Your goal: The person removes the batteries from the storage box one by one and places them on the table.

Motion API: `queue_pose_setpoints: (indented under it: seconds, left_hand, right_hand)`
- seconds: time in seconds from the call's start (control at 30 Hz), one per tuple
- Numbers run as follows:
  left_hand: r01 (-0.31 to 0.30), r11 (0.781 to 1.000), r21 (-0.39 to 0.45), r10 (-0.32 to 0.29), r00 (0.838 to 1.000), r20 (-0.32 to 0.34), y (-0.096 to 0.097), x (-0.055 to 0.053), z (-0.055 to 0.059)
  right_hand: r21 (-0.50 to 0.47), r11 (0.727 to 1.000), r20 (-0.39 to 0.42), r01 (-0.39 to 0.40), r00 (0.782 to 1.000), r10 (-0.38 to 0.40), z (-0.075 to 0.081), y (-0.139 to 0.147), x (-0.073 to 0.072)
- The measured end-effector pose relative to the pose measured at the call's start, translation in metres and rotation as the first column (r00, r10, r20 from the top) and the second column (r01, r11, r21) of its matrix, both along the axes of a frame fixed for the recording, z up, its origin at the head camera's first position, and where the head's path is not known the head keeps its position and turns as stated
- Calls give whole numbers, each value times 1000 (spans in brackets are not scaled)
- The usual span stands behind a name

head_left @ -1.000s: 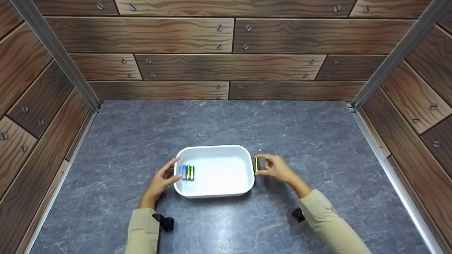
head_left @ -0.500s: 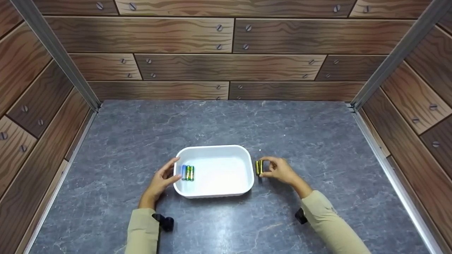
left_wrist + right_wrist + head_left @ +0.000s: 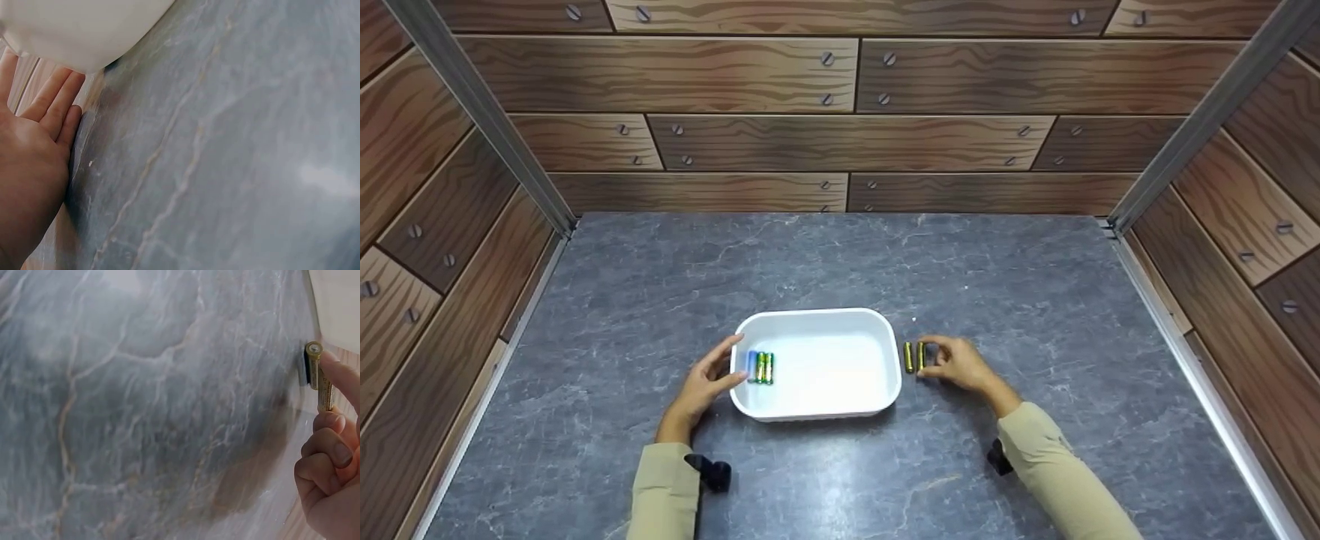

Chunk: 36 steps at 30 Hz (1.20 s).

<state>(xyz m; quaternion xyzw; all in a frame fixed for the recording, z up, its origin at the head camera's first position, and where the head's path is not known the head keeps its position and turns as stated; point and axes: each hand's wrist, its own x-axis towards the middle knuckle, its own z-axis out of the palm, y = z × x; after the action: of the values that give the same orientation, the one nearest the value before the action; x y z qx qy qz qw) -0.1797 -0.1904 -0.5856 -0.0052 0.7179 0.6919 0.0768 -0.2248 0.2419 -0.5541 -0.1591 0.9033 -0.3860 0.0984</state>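
My right hand [image 3: 964, 365] pinches a small gold battery [image 3: 921, 357] by its two ends between thumb and finger, low over the table. A second gold battery [image 3: 908, 358] lies parallel to it, between it and the tray. In the right wrist view the other fingers [image 3: 318, 464] are curled toward the palm. A white rectangular tray [image 3: 825, 414] stands to the left. My left hand [image 3: 701, 386] rests at its left end, thumb over the rim; in the left wrist view the straight fingers [image 3: 48, 104] lie against the outer wall. Inside the tray, two green batteries [image 3: 765, 368] and a blue one [image 3: 751, 367] lie side by side.
Grey marbled tabletop [image 3: 840, 262] surrounds the tray. Wood-patterned walls [image 3: 840, 142] enclose the back and sides, with metal posts at the corners. A tiny white speck [image 3: 914, 319] lies beyond the right hand. Black wrist cameras [image 3: 716, 476] hang under both sleeves.
My right hand has shifted slightly right with its battery, and a gap has opened to the other gold battery, which was not separately visible at first. The left hand has stayed put.
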Motion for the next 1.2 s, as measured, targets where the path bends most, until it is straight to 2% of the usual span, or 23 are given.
queue_pose_setpoints:
  seconds: [0.4,0.6,0.87,1.2]
  left_hand:
    - [3,1000,8,-3,1000,-7,1,1,0]
    - [17,1000,4,-17,1000,17,0,1,0]
    - [12,1000,22,-12,1000,21,0,1,0]
    - [12,1000,23,-13,1000,16,0,0,1]
  right_hand:
    - [37,999,36,9,999,-11,-1,-3,-3]
    - [61,998,51,10,999,-13,-2,-4,-3]
    - [34,999,78,19,997,-22,-1,-4,-4]
    - [46,999,92,24,995,-28,4,-6,-5]
